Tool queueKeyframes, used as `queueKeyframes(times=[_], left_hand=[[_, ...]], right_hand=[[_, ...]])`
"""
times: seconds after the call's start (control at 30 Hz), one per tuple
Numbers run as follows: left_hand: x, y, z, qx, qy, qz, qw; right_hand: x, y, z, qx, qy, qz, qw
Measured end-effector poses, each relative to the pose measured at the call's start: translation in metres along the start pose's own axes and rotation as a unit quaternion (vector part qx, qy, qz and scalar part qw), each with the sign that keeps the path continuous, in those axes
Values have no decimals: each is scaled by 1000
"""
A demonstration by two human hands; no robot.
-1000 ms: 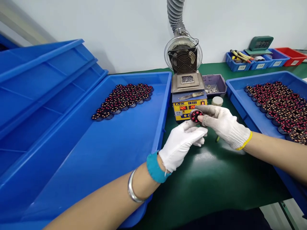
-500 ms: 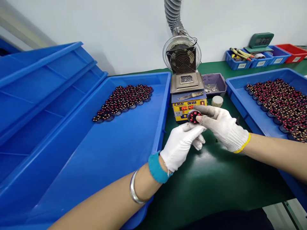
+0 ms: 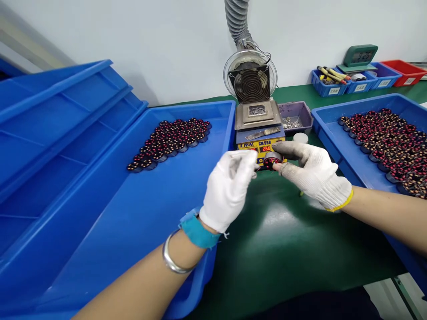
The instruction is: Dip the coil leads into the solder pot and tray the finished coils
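My right hand (image 3: 312, 175), in a white knit glove with a yellow cuff, pinches a small round part with red windings (image 3: 271, 161) just in front of the solder pot (image 3: 260, 131). My left hand (image 3: 228, 189), in a smooth white glove, is curled beside the part at its left, fingertips touching or nearly touching it. Both hands hover over the green mat (image 3: 287, 249). A cluster of similar dark red parts (image 3: 171, 140) lies in the left blue tray (image 3: 133, 209). Many more parts (image 3: 388, 140) fill the right blue tray (image 3: 325, 129).
Behind the solder pot stands a fume fan (image 3: 251, 82) on a grey hose. A small purple dish (image 3: 295, 118) and a white round lid (image 3: 300, 138) sit to its right. Small bins with tools (image 3: 330, 82) and a green clock (image 3: 360, 55) line the back. An upturned blue tray (image 3: 56, 115) leans at the left.
My left hand has lifted from under the part and shifted left, now curled beside it. My right hand keeps its pinch and has turned the part more edge-on.
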State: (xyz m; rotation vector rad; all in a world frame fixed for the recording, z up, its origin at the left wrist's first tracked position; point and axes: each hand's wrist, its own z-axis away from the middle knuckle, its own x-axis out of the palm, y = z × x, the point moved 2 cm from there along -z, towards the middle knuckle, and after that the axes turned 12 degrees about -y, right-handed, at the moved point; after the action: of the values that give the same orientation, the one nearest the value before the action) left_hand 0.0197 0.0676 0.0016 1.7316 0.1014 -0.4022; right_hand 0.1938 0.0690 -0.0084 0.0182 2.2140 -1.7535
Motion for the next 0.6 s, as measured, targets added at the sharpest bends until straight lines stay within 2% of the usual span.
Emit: queueKeyframes(times=[0.1,0.2,0.23,0.3,0.4,0.5,0.6], left_hand=[[9,4,4,-4,-76,-113,991],[11,7,10,11,-189,-215,958],[10,7,11,7,-209,-227,951],[8,6,11,-26,-210,-204,956],[10,3,8,-80,-179,-88,977],[19,0,7,-87,-167,18,982],[22,-2,10,-69,-132,66,987]], right_hand=[[-1,-1,1,-8,0,32,999],[-5,1,-3,-25,11,31,999],[-6,1,-4,-29,16,29,999],[-8,2,-5,-30,28,29,999],[-6,1,-3,-29,28,34,999],[-2,1,1,-24,15,54,998],[-5,3,-4,-27,23,65,997]])
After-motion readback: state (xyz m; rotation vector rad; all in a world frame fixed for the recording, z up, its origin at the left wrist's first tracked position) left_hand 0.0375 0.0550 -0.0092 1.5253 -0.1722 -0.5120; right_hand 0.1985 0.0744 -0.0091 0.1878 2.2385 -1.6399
